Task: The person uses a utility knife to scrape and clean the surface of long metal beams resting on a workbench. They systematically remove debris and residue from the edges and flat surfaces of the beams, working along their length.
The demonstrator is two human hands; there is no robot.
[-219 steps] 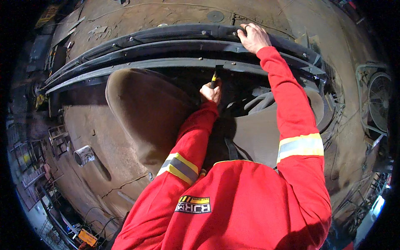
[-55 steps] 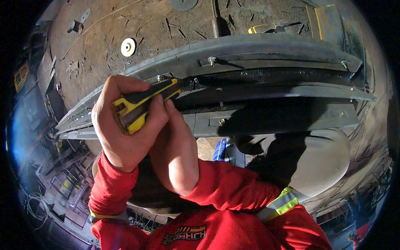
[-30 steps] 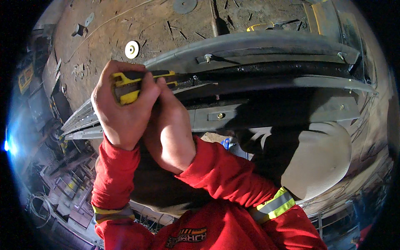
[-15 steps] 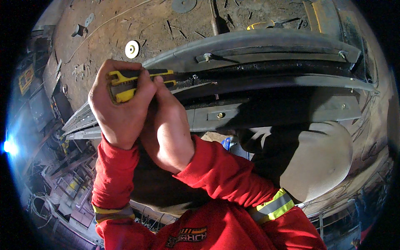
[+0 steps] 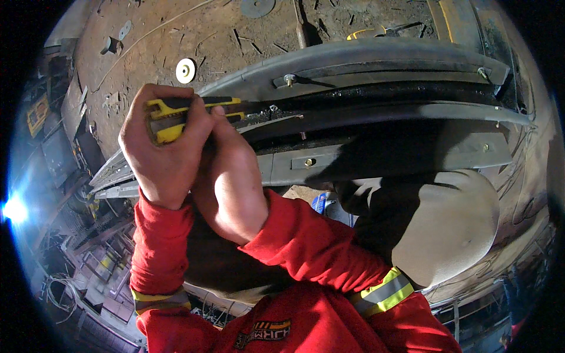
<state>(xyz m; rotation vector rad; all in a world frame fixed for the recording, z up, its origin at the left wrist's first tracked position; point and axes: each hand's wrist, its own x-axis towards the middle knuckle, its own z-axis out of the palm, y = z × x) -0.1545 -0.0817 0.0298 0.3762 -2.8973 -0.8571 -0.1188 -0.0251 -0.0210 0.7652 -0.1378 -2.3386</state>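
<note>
My left hand is closed around a yellow-and-black handled tool, whose working end points right toward a black-smeared groove. My right hand crosses in from the right, its thumb pressed on the tool beside my left thumb. Its other fingers are hidden underneath. Both hands are at the left part of a long curved grey strip with studs standing out of it. A thin pale sliver lies just right of my thumbs. Nearer me runs a second grey strip with a brass-coloured bolt.
On the brown, littered metal surface lie a white disc, a grey disc and another yellow-and-black tool. My bent knee is at the right. A bright light glares at far left, above cluttered metalwork.
Both hands and the tool have shifted slightly left, keeping the same grip. The strips appear almost unchanged.
</note>
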